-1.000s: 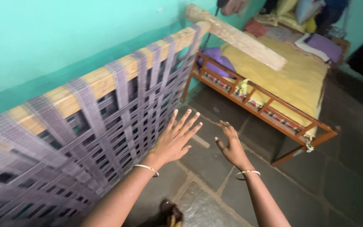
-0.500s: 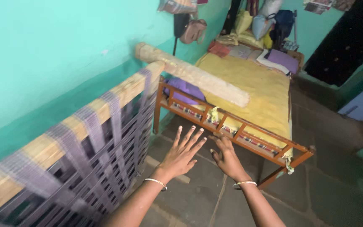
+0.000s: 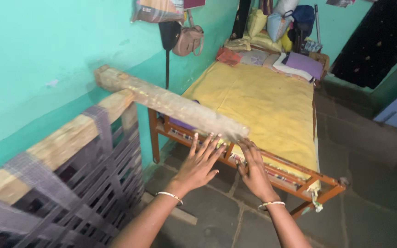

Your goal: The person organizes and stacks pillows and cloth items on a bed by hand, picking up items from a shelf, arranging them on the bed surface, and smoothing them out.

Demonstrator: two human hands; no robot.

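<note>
A wooden cot frame woven with purple-grey straps stands on its side against the turquoise wall, one thick wooden leg sticking out toward me. My left hand is stretched forward, fingers spread, holding nothing, its fingertips just under the end of that leg. My right hand reaches beside it, fingers apart and empty, in front of the rail of an orange wooden bed. Both wrists wear thin bangles.
The bed carries a yellow sheet with pillows and folded cloth piled at its far end. Bags hang on the wall. Grey stone floor lies to the right; a dark doorway is at the far right.
The view has swung toward the bed and both hands have moved forward, closer to the cot's projecting leg and the bed rail. Both hands stay empty.
</note>
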